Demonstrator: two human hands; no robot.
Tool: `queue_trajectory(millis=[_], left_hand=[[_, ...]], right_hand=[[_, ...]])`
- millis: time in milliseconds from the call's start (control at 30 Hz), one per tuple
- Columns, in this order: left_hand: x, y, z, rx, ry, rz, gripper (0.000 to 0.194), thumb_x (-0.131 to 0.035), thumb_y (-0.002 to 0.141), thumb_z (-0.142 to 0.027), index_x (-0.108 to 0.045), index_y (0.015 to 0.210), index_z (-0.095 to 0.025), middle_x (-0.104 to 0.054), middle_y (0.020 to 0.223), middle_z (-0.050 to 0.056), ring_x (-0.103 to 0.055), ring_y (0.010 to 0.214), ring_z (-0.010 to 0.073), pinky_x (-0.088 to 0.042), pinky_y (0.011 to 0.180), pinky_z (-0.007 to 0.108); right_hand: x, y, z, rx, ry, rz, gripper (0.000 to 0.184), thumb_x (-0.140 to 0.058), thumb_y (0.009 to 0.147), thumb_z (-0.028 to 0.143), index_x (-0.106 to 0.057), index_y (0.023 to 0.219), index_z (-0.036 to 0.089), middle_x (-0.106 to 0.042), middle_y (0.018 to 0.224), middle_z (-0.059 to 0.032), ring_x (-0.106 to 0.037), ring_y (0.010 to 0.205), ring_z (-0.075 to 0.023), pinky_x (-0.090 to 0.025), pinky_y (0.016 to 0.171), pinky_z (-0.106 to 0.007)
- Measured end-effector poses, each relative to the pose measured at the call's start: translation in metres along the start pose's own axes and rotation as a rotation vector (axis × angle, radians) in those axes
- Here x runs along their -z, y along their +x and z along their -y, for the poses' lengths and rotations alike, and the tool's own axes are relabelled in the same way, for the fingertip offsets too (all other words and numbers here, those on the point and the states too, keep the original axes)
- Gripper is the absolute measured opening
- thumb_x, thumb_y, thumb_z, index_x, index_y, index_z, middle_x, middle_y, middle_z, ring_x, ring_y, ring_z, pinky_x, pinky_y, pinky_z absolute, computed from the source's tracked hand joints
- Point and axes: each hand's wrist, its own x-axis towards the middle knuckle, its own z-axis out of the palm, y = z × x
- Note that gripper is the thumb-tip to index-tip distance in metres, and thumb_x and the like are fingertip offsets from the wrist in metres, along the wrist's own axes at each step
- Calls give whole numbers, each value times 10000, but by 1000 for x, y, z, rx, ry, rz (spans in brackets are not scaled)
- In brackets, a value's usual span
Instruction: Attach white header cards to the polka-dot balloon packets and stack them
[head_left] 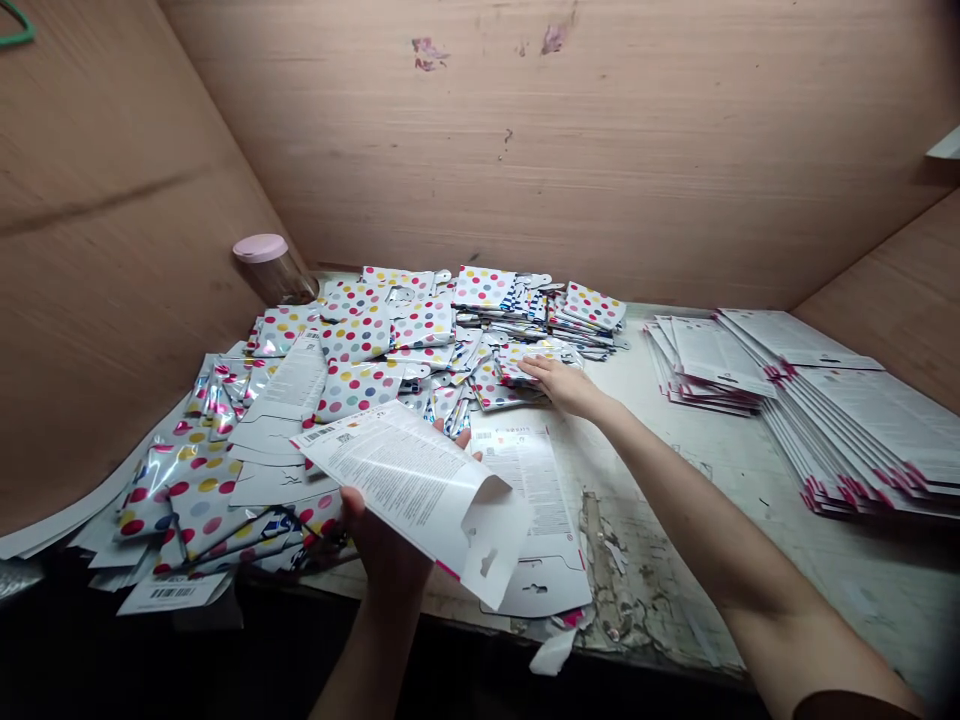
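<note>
My left hand point(394, 530) is closed around a white printed card sleeve point(409, 480), tilted over the table's front edge. The sleeve has small text, a barcode, a hang hole at its near end and a flap bent up there. My right hand point(555, 385) reaches forward, its fingers stretched out over a polka-dot packet point(514, 360) in the middle of the pile, touching it. Below the held sleeve, another printed card sleeve point(544, 500) lies flat on the table.
Polka-dot packets point(352, 335) are heaped at the left and back. Printed sleeves point(862, 420) stand in stacks at the right. A pink-lidded jar point(270, 265) leans by the left wooden wall point(112, 250). The worn table point(675, 520) has a peeling front edge.
</note>
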Motion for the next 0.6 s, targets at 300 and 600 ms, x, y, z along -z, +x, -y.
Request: queue_trajectory(millis=[300,600], left_hand=[[3,13,1,-81,136,-127,814,-247,808,-787,-365,1457,-310,-548,1394,35,-321,1404,354,-287,1151,574],[-21,-10,23,80,102,-12,1058,-644,577,-767,-330,1466,-286,-388,1521,68,-169,1437,426,-207,1141,617]], right_hand=[[96,-149,106,436,281,-237,476,-370,946,92,-426,1414,157,-564,1363,-103,-490,1301,-232,-496,1025,-424],[68,-162,179,268,-187,-158,420,-376,865,32,-591,1224,-5,-621,1222,-259,-615,1117,-378,-586,813,-504]])
